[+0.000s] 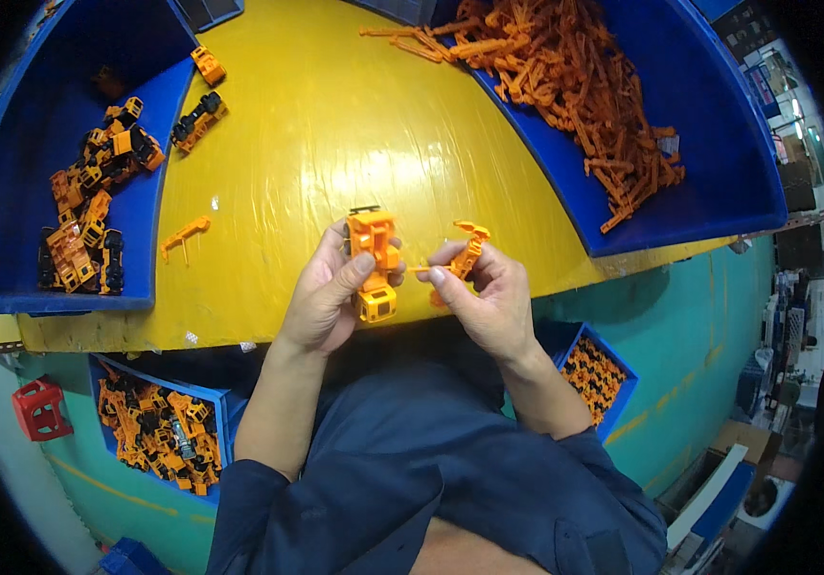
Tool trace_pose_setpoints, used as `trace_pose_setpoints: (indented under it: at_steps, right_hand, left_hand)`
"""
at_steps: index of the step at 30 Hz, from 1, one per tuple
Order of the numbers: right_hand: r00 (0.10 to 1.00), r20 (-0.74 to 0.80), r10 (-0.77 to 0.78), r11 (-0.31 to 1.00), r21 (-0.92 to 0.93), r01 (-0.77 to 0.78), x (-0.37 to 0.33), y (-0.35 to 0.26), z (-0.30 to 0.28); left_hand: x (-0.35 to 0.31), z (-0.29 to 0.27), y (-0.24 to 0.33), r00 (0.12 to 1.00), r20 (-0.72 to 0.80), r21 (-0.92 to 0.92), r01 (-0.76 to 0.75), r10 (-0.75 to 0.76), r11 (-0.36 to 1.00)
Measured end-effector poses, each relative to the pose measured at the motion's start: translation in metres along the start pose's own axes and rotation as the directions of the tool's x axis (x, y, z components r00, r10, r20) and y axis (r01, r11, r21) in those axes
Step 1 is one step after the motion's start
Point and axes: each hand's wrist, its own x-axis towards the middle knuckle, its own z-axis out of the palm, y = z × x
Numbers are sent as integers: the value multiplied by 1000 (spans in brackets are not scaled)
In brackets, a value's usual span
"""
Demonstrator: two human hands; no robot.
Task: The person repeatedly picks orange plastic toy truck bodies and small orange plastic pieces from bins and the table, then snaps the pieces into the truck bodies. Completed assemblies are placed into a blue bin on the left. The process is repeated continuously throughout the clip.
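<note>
My left hand [324,292] is closed round an orange toy truck [371,251], its yellow cab toward me and a black part at its far end. The thumb lies across the truck's side. Just to the right, my right hand [491,297] pinches an orange plastic toy crane arm [470,251] between thumb and fingers. A thin orange pin on that part points left at the truck, with a small gap between them. The fingers hide some of the crane arm. Both hands are above the near edge of the yellow-covered table [297,125].
A blue bin [10,211] at left holds several toy trucks; another [719,182] at right is heaped with orange arms. A loose arm [185,238] and two truck pieces [199,122] lie on the table. Below are blue crates [225,431] of parts and a red stool [40,409].
</note>
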Motion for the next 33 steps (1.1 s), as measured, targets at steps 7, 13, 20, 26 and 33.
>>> trace_pose_setpoints:
  at_steps: [7,13,20,26,33]
  right_hand:
    - [850,117,-514,718,-485,500,15,-7,18]
    - [713,335,-616,463,-578,672,19,-15,22]
    - [563,497,-660,132,-661,738,16,-16,23]
    - [562,476,-676,38,-740,672,13,-14,15]
    - [721,547,-425,249,-696,674,18,-26,4]
  left_hand:
    - [-5,-2,-19,997,68,-409,-7,39,913]
    - [-13,0,-16,997,22,-378,-59,73,924]
    - [-12,1,-17,997,3,-345,-76,82,936]
    - [-12,2,-23,991,-101,-309,-111,84,945]
    - [-9,-2,-28,985,-127,-309,-148,113,940]
